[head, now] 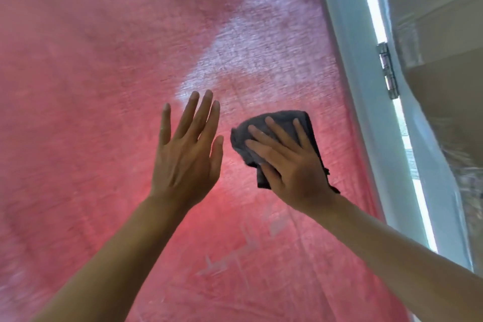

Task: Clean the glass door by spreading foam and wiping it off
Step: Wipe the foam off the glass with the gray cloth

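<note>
The glass door (104, 73) fills most of the view and looks pink-red from a fabric behind it. A white haze of foam (235, 42) runs from the upper right down toward the middle, and faint white streaks (235, 251) show lower down. My left hand (187, 154) is flat against the glass with straight fingers, just below the foam's lower end. My right hand (287, 162) presses a folded grey cloth (277, 123) onto the glass with spread fingers, right beside the left hand.
The white door frame (366, 112) runs diagonally down the right side, with a bright gap of daylight along it. A metal hinge (388, 70) sits on the frame. Beyond it is a beige wall (444, 99).
</note>
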{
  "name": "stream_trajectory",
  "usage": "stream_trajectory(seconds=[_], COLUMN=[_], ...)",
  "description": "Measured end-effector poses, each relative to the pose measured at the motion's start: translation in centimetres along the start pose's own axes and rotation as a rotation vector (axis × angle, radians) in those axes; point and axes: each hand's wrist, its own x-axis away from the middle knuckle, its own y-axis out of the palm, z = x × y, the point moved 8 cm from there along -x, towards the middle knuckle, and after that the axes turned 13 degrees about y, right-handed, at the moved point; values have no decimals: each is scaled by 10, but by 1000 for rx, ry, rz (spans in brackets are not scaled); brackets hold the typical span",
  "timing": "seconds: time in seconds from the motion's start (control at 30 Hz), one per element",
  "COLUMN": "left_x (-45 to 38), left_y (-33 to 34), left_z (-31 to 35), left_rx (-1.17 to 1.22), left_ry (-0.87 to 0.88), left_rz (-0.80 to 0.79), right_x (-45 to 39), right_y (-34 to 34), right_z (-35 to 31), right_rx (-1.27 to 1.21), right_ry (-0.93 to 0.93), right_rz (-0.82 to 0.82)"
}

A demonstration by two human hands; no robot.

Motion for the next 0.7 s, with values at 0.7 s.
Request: stream_trajectory(seconds=[0.7], left_x=[3], left_y=[6], left_z=[-3], left_rx=[34], left_ry=[2], left_rz=[-2], right_x=[-47], right_y=[-7], right_z=[16], right_rx=[-125], right_ry=[588], right_rz=[134])
